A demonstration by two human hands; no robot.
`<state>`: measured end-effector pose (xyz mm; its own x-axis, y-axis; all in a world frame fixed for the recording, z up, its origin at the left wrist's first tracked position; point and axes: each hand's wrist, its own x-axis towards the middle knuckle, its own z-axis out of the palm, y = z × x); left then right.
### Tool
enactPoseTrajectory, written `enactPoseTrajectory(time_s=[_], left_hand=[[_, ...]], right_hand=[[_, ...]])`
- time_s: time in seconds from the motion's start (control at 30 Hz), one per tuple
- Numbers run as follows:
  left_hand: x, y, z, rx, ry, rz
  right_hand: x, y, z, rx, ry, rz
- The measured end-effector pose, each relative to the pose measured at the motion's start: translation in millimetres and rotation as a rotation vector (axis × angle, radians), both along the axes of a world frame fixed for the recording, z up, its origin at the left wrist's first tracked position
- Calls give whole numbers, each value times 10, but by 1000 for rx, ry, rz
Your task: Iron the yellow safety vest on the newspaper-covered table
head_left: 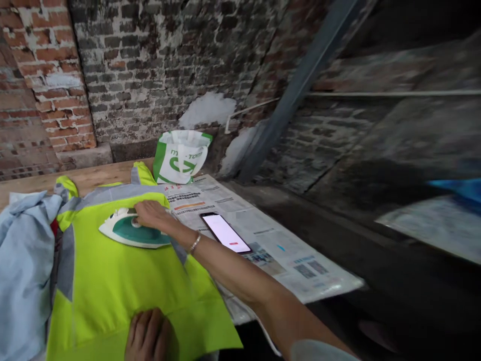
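Note:
A neon-yellow garment with grey panels (124, 281) is spread over the table. On its upper part rests a white and green clothes iron (131, 231), its tip pointing left. My right hand (152, 213) is closed around the iron's handle, and the arm reaches in from the lower right with a bracelet at the wrist. Near the garment's lower edge, my left hand (146, 333) lies on the fabric, fingers stretched out and palm down.
Light blue cloth (24, 271) is heaped at the left. A phone with a lit screen (225, 233) lies on newspaper (300, 250) to the right. A green and white bag (182, 158) stands at the back. Behind rise a brick wall and a slanted metal beam (296, 95).

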<state>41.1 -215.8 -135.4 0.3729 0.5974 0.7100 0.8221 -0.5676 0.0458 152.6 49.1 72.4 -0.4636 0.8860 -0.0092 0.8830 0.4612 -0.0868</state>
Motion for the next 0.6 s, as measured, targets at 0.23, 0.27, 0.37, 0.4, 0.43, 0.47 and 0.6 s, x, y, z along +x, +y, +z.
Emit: enactPoseTrajectory(time_s=[0.23, 0.27, 0.37, 0.4, 0.43, 0.47, 0.6], left_hand=[[-128, 82, 117, -1, 79, -8], [-160, 104, 124, 15, 108, -24], [-206, 141, 128, 48, 145, -65], [-198, 137, 126, 38, 133, -61], [-178, 125, 124, 19, 110, -51], [-149, 108, 121, -3, 76, -35], [-32, 42, 105, -48, -34, 14]], right_hand=[[279, -955, -11, -70, -6, 134], [297, -1024, -16, -68, -2, 152], [311, -1058, -46, -36, 9, 172], [303, -1016, -60, -21, 12, 167], [287, -952, -75, -6, 15, 157], [263, -868, -92, 9, 21, 147], [107, -408, -139, 69, 60, 79]])
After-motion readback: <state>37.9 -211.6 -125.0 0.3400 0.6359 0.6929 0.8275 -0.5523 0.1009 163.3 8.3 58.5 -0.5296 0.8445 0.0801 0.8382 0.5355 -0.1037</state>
